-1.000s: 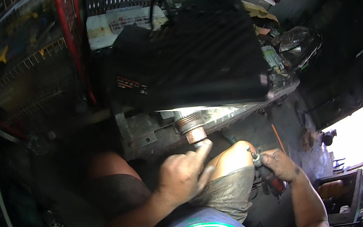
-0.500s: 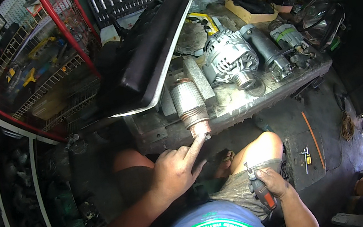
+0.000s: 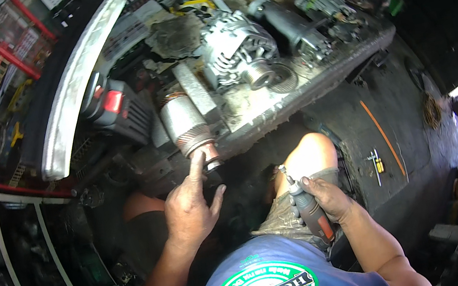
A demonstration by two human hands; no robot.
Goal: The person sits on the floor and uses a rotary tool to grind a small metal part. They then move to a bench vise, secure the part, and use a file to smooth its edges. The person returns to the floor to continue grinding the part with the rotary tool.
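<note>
My left hand (image 3: 190, 208) reaches up to an armature (image 3: 182, 120), its index finger stretched onto the copper commutator at the near end. The thumb stands apart, and nothing is held in this hand. The armature lies between metal blocks, one of them a grey bar (image 3: 194, 86), with its near end poking past the bench edge. Above my right thigh, my right hand (image 3: 329, 197) is wrapped round a grey and orange rotary tool (image 3: 313, 215). The tool's tip points up and away from me, apart from the armature.
An alternator (image 3: 238, 46), a cylindrical starter motor (image 3: 286, 24) and another motor (image 3: 323, 1) stand on the workbench (image 3: 320, 102). A white-edged panel (image 3: 79, 77) leans over the left side, near a black and red battery-like block (image 3: 120, 110). A screwdriver (image 3: 378, 164) lies at the right.
The view has shifted right, so the bench things sit further left. My left index finger has moved from the commutator's end onto its side. My right hand keeps the rotary tool.
</note>
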